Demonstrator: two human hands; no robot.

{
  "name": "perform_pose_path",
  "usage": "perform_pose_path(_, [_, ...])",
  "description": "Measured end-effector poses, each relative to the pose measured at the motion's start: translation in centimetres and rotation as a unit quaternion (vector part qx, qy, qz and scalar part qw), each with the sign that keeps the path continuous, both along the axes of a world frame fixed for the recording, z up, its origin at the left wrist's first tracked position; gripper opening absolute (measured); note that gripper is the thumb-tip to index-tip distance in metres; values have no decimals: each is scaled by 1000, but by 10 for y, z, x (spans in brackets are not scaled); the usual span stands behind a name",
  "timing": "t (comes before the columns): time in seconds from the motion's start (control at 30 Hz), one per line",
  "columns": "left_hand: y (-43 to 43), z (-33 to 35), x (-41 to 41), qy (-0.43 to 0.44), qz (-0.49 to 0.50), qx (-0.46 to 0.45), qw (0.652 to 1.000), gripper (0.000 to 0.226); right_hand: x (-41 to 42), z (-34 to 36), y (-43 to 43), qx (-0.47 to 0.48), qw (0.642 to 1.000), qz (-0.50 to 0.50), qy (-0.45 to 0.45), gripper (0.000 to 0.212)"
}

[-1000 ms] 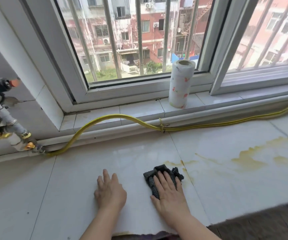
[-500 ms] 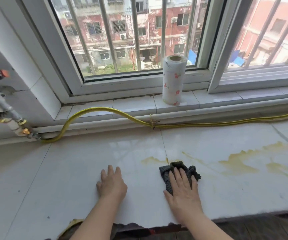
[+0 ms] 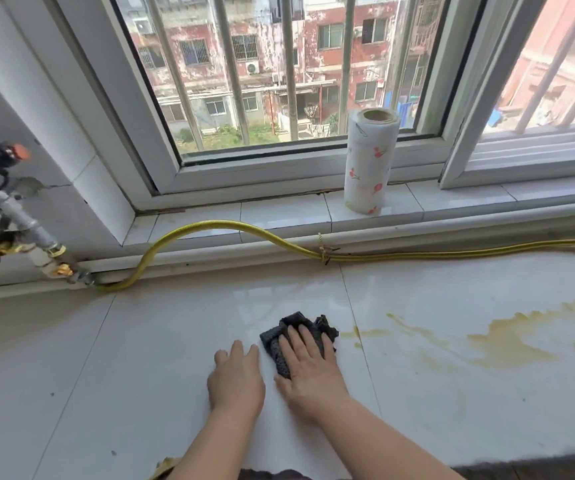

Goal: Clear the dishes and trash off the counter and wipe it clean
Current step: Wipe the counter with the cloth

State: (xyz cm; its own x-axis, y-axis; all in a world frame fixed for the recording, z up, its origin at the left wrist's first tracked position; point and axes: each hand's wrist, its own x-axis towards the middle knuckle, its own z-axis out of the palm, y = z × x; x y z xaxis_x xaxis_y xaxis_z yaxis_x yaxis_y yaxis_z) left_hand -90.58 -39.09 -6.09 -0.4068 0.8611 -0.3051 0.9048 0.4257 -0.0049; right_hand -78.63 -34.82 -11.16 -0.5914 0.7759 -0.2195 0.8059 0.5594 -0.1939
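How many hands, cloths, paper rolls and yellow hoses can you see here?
Hands: 2, the left hand and the right hand
Cloths: 1, the dark grey cloth under the right hand
Paper rolls: 1, the paper roll on the sill
Yellow hoses: 1, the yellow hose
Total: 5

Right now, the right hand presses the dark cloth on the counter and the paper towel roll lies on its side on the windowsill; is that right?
Not quite: in the head view the paper towel roll stands upright on the windowsill. The right hand does press the dark cloth on the counter.
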Motion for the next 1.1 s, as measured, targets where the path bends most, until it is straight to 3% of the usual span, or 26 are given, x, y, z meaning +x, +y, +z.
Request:
perform_pose_path(0.17, [7,5,-18,-14,-25,12,1000,38,0,14,40,-26,992,-124,-17,65])
perform_pose_path(0.47, [11,3,-35,-58,-57,37,996,43,62,16,37,-9,945,-320,-64,66])
perform_pose_path(0.6, [19,2,-38,-63,-64,53,994,39,22,5,14,69,962,-263,-37,63])
perform_pose_path(0.77, [20,-2,-44,-62,-73,55,994,38,-12,-10,-1,8,987,-157,-17,63])
perform_pose_path(0.9, [20,-2,-45,-56,-71,63,994,42,23,3,3,6,979,-200,-34,77])
perform_pose_path(0.97, [19,0,-43,-60,-74,62,994,46,54,0,7,49,972,-224,-46,86])
perform_pose_path(1.1, [16,5,-36,-75,-55,34,995,49,79,4,8,29,955,-285,-75,69])
